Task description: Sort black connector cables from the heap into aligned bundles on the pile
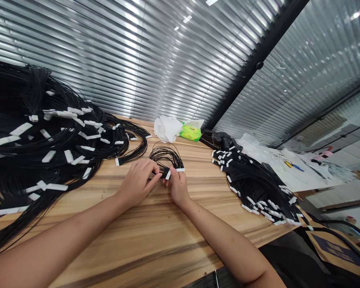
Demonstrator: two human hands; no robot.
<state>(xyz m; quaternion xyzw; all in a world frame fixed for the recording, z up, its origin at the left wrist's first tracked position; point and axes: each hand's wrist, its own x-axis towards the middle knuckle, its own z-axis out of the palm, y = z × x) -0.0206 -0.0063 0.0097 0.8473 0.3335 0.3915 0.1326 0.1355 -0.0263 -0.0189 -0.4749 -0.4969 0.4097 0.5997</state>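
Just above the middle of the wooden table (132, 232), a looped black wire harness (163, 156) with white connectors is between my two hands. My left hand (141, 180) is closed, thumb and fingers pinching the black wires near one end. A white connector (168, 175) is gripped by my right hand (179, 188), its thumb pressed close to it. Another white connector (180, 170) shows just above the right thumb. The undersides of both hands and the fingertips behind the wires are partly hidden.
A big heap of black wire harnesses (63, 140) with white connectors covers the left side. Another pile (258, 192) lies on the right. Behind the hands are crumpled white tissue (167, 128) and a green tissue pack (190, 131). Blinds (123, 60) rise behind the table.
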